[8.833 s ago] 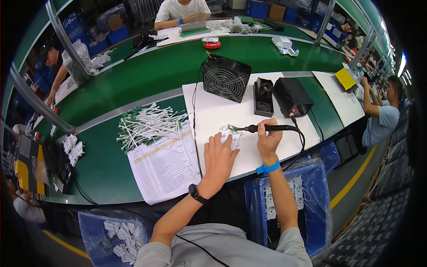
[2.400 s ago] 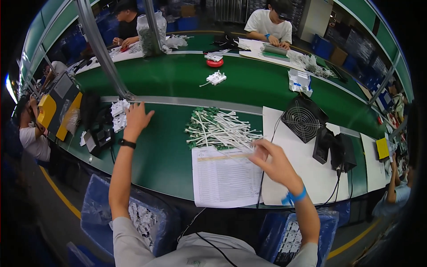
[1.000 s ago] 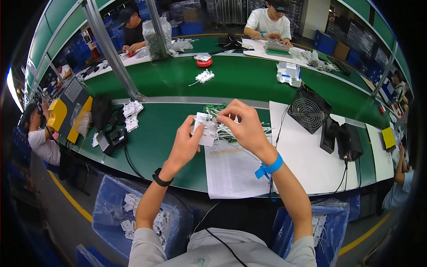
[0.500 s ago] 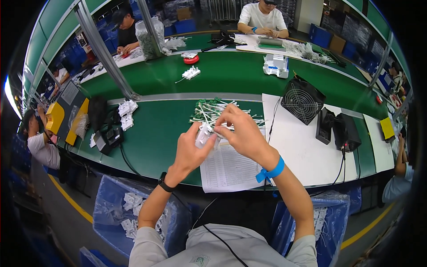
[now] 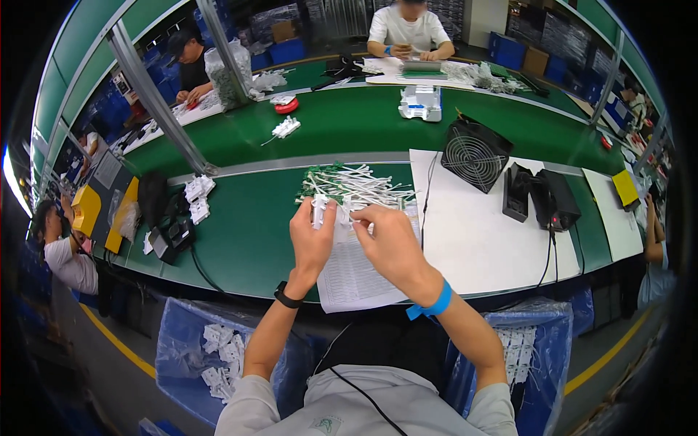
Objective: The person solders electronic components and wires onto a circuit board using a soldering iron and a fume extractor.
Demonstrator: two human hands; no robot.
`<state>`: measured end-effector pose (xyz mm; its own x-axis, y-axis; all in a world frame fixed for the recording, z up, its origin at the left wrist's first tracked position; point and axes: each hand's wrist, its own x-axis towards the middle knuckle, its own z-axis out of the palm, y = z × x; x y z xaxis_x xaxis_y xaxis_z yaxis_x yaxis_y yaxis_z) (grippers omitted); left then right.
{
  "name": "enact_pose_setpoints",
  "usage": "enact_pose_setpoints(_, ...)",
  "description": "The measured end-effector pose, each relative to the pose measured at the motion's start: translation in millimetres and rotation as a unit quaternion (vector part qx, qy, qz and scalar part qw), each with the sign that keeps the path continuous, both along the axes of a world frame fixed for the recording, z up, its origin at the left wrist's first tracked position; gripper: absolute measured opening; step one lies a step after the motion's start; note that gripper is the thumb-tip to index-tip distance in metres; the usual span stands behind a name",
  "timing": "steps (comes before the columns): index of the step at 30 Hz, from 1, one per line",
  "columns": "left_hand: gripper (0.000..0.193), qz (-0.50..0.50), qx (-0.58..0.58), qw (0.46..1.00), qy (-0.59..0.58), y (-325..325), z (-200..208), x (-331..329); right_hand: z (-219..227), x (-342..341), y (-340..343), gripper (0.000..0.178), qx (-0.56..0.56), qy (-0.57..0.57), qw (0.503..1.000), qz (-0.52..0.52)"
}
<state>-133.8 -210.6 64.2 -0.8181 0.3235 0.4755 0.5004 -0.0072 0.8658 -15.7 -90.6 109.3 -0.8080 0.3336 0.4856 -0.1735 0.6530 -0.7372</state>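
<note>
Left hand (image 5: 310, 243): formerly at the white stack (image 5: 198, 196), left of frame; now at centre, gripping a white plastic part (image 5: 320, 209). Right hand (image 5: 392, 241): formerly on a soldering iron; now beside that part. Wired white piece (image 5: 286, 128): since arrived on the green belt (image 5: 349, 127), upper left.

The white, blocky part (image 5: 341, 224) looks like smooth plastic; the thin white wires (image 5: 358, 178) look plastic-sheathed. The flat green worktop (image 5: 243, 240) is smooth and faintly glossy, the white rectangular printed sheet (image 5: 356, 280) matt paper. A round metal wire grille (image 5: 467, 155) fronts the square black fan (image 5: 491, 134). Crinkled, shiny clear film (image 5: 182, 347) lines the blue plastic bin (image 5: 162, 365).
</note>
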Motion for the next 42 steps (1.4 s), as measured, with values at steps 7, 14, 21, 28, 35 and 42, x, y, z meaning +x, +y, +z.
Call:
enact_pose_setpoints(7,0.014,-0.141,0.063,0.967,-0.203,55.0,0.1,32.9,-24.5,27.8,10.4,0.020,0.126,-0.028,0.990,-0.063)
enact_pose_setpoints(14,0.018,-0.250,-0.143,0.944,-0.160,75.6,12.3,58.8,-43.0,106.4,150.6,0.027,-0.272,0.094,0.933,-0.218)
enact_pose_setpoints(21,0.030,-0.423,-0.210,0.881,-0.030,115.3,-17.7,105.6,-68.2,116.9,306.6,0.034,-0.088,0.150,0.884,-0.433)
enact_pose_setpoints(28,0.048,-0.398,-0.263,0.876,-0.068,149.5,-22.5,126.8,-60.3,120.9,320.6,0.014,0.139,0.055,0.891,-0.428)
enact_pose_setpoints(35,0.043,-0.280,-0.261,0.916,0.123,178.8,-47.9,116.6,-92.4,106.5,318.6,0.015,0.182,0.106,0.849,-0.485)
enact_pose_setpoints(42,0.043,-0.250,-0.258,0.924,0.133,185.4,-57.1,117.8,-102.0,108.2,329.4,0.013,0.221,0.138,0.806,-0.531)
